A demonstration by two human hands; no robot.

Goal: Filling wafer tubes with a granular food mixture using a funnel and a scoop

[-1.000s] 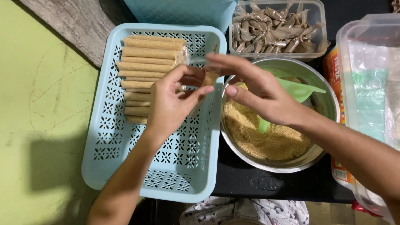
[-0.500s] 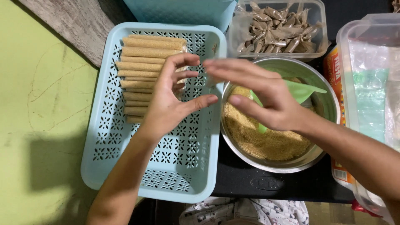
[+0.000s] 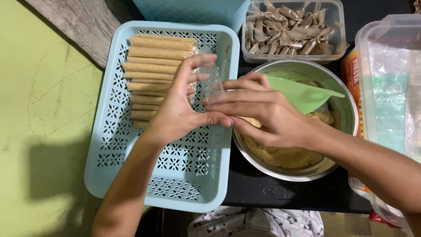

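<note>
My left hand (image 3: 175, 112) is above the light blue perforated tray (image 3: 127, 171), its fingers curled around a clear plastic wrapper (image 3: 213, 78). My right hand (image 3: 263, 112) reaches in from the right, fingers stretched out flat against the wrapper's lower end, fingertips touching my left thumb. A row of several tan wrapped sticks (image 3: 153, 55) lies in the tray's far half, partly hidden by my left hand. Beside the tray stands a metal bowl (image 3: 346, 109) of tan crumbly powder (image 3: 280, 156) with a green scoop (image 3: 305, 94) in it.
A clear tub (image 3: 291, 26) of several twisted, wrapped sweets stands behind the bowl. A large clear plastic box (image 3: 390, 87) holding bags stands at the right edge. Bowl and tub rest on a black surface (image 3: 263, 191). A green floor (image 3: 44, 109) lies left.
My right hand has moved left from over the bowl to meet my left hand at the tray's edge. The left fingers have spread and lifted around the wrapper.
</note>
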